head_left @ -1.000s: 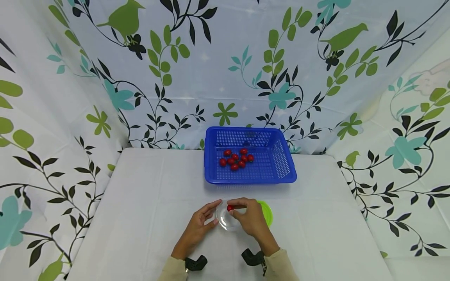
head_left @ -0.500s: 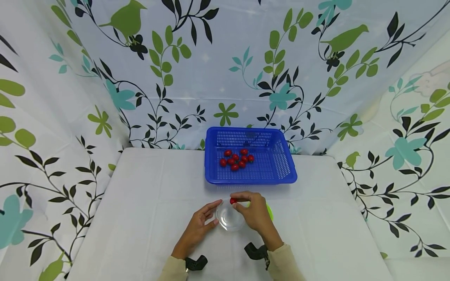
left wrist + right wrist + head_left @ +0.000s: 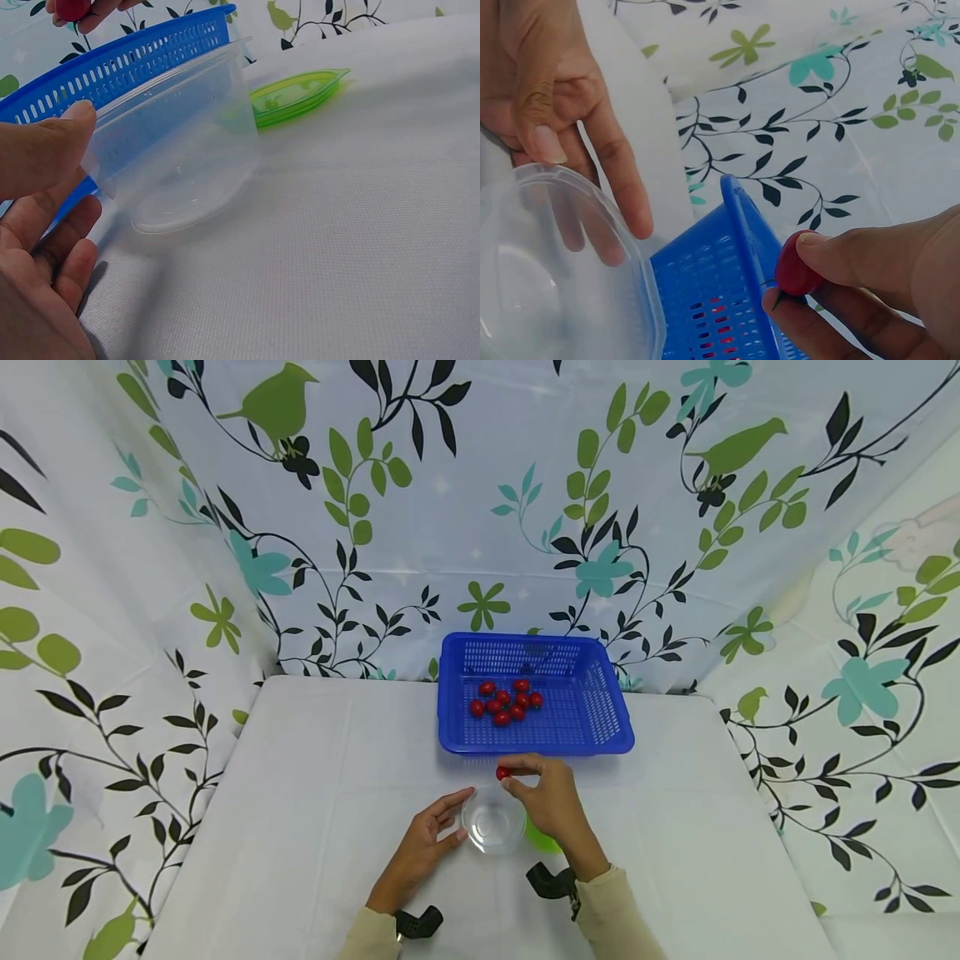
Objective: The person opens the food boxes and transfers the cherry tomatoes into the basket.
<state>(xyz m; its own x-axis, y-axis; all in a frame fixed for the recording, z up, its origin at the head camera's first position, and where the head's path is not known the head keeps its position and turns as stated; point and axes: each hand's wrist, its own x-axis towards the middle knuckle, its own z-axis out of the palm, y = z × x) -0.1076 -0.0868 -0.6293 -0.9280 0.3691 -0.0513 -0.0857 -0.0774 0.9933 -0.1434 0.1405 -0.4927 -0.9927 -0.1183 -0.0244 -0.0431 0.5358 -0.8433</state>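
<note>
My right hand pinches a red cherry tomato between thumb and fingers. It holds it above the table, between the clear plastic tub and the blue basket. A green stem end shows on the tomato in the right wrist view. Fingers spread and relaxed, my left hand rests at the left side of the tub, its thumb by the rim. The tub stands upright and nothing is seen inside it. A bright green lid lies just right of the tub, partly hidden by my right hand in the head view.
A blue perforated basket stands at the back of the white-covered table, with several cherry tomatoes in its left half. Patterned cloth with leaves and birds hangs behind and at both sides.
My right hand, with the cherry tomato, has moved from over the tub up and slightly right, toward the basket. My left hand and the tub have stayed in place.
</note>
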